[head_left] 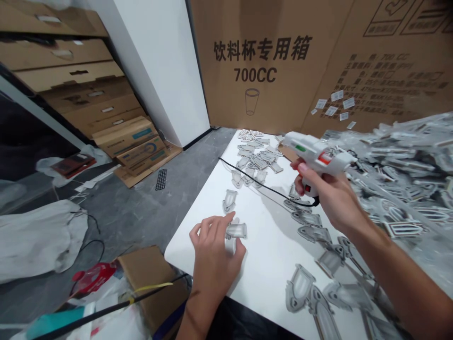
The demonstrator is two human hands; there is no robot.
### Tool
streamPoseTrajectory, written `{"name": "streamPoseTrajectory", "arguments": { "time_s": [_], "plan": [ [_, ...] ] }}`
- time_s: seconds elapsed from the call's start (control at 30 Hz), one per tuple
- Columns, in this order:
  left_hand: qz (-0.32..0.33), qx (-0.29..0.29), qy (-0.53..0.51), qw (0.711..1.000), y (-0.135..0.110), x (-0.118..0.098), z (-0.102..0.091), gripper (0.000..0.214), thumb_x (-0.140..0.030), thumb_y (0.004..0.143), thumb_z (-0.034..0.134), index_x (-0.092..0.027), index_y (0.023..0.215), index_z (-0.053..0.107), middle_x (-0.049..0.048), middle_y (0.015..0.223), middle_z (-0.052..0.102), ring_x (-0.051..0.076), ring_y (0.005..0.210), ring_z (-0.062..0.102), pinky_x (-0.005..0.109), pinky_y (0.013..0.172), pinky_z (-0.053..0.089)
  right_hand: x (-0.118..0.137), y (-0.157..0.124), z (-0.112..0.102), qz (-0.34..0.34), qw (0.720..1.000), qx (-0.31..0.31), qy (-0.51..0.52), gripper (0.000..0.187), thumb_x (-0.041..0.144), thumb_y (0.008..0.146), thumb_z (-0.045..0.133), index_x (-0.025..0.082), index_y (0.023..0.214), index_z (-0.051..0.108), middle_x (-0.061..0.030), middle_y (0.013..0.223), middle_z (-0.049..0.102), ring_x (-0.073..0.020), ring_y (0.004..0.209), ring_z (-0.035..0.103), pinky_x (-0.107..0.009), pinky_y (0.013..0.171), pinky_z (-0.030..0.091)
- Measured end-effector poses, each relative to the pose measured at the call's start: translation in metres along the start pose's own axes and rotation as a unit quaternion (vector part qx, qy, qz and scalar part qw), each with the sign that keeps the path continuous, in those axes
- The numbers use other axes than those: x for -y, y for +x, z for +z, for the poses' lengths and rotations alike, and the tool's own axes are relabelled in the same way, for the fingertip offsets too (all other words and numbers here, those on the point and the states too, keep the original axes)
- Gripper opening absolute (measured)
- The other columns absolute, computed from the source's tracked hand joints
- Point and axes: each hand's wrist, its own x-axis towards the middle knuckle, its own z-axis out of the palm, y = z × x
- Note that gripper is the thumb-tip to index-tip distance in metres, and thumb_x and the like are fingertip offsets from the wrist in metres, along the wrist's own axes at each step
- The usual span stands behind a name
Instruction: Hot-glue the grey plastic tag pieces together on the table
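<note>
My right hand point(323, 189) is wrapped round the handle of a white hot glue gun point(311, 151), held above the table with its nozzle pointing left. A black cord point(262, 183) runs from the handle's base across the table to its left edge. My left hand point(215, 245) is low over the white table point(269, 264), fingers apart. Between its index finger and thumb lies a small grey arch-shaped piece point(236, 230); whether the fingers touch it I cannot tell. Just beyond the fingertips lies a similar grey piece point(230, 200).
Many loose grey pieces point(260, 160) cover the table's far end, and others point(300, 285) lie along its right side. A big heap of bagged pieces point(406, 174) fills the right. A large cardboard box point(265, 104) stands behind. An open carton point(148, 278) sits at lower left.
</note>
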Motion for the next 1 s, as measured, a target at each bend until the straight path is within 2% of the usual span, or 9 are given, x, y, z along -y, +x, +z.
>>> {"name": "streamPoseTrajectory", "arguments": {
  "time_s": [0.1,0.2,0.27,0.33,0.43,0.53,0.63,0.83,1.0],
  "plan": [
    [-0.038,-0.048,0.013,0.998,-0.001,0.004,0.006,0.048,-0.021,0.085,0.075,-0.026,0.130,0.060,0.0040,0.104,0.075,0.029,0.097,0.067,0.048,0.090,0.042,0.006,-0.004,-0.004,-0.035,0.988,0.114,-0.099,0.033,0.055,0.103,0.057,0.023,0.109,0.064,-0.0051,0.098,0.065,-0.0219,0.083,0.059,-0.036,0.077,0.049],
    [-0.064,-0.052,0.002,0.997,-0.002,0.006,0.008,0.048,-0.030,0.088,0.078,-0.026,0.131,0.058,0.0037,0.103,0.073,0.028,0.090,0.065,0.044,0.083,0.045,0.015,-0.007,-0.003,-0.126,0.949,0.246,-0.152,0.022,0.042,0.106,0.054,0.023,0.096,0.061,-0.0058,0.105,0.061,-0.0216,0.092,0.060,-0.034,0.085,0.047],
    [-0.068,-0.034,-0.022,0.997,-0.002,0.006,0.005,0.052,-0.026,0.085,0.078,-0.026,0.133,0.057,0.0037,0.106,0.072,0.027,0.091,0.064,0.044,0.084,0.047,0.019,-0.008,-0.002,-0.147,0.921,0.315,-0.172,0.018,0.034,0.106,0.051,0.023,0.096,0.062,-0.0061,0.109,0.060,-0.0213,0.096,0.060,-0.034,0.088,0.046],
    [-0.064,-0.017,-0.046,0.997,-0.001,0.006,0.001,0.054,-0.018,0.081,0.076,-0.026,0.131,0.056,0.0037,0.108,0.071,0.027,0.092,0.063,0.044,0.085,0.049,0.019,-0.010,-0.001,-0.141,0.904,0.356,-0.192,0.012,0.025,0.102,0.052,0.023,0.098,0.063,-0.0056,0.111,0.059,-0.0212,0.098,0.061,-0.033,0.088,0.046],
    [-0.050,0.009,-0.067,0.996,-0.001,0.007,-0.002,0.042,-0.013,0.080,0.072,-0.025,0.119,0.062,0.0035,0.105,0.069,0.026,0.093,0.064,0.042,0.084,0.051,0.016,-0.011,-0.001,-0.129,0.884,0.382,-0.237,0.017,0.013,0.091,0.054,0.024,0.098,0.065,-0.0044,0.111,0.058,-0.0202,0.094,0.061,-0.032,0.085,0.044],
    [-0.042,0.006,-0.066,0.997,-0.003,0.007,0.001,0.021,-0.020,0.090,0.071,-0.025,0.110,0.067,0.0036,0.100,0.069,0.025,0.093,0.065,0.041,0.082,0.053,0.013,-0.011,0.000,-0.133,0.874,0.385,-0.266,0.024,0.008,0.085,0.052,0.023,0.098,0.065,-0.0044,0.118,0.060,-0.0191,0.091,0.062,-0.032,0.082,0.042],
    [-0.036,-0.015,-0.054,0.998,-0.004,0.007,0.005,0.012,-0.024,0.094,0.071,-0.025,0.106,0.070,0.0037,0.096,0.069,0.025,0.092,0.065,0.041,0.083,0.053,0.011,-0.010,0.002,-0.146,0.864,0.403,-0.265,0.022,0.009,0.087,0.052,0.023,0.095,0.065,-0.0042,0.121,0.064,-0.0191,0.089,0.063,-0.032,0.081,0.041],
    [-0.025,-0.027,-0.060,0.997,-0.004,0.007,0.007,0.008,-0.024,0.094,0.073,-0.025,0.102,0.073,0.0033,0.094,0.070,0.024,0.091,0.065,0.040,0.083,0.055,0.010,-0.009,0.006,-0.145,0.854,0.431,-0.251,0.010,0.015,0.092,0.055,0.023,0.089,0.061,-0.0030,0.101,0.069,-0.0214,0.090,0.064,-0.030,0.081,0.041],
    [-0.021,-0.031,-0.060,0.998,-0.004,0.008,0.008,0.006,-0.023,0.094,0.074,-0.024,0.100,0.073,0.0031,0.094,0.070,0.023,0.091,0.066,0.040,0.083,0.055,0.011,-0.013,0.009,-0.143,0.851,0.429,-0.266,0.015,0.022,0.099,0.052,0.022,0.086,0.060,-0.0035,0.095,0.071,-0.0207,0.083,0.063,-0.029,0.076,0.039]
  ]
}}
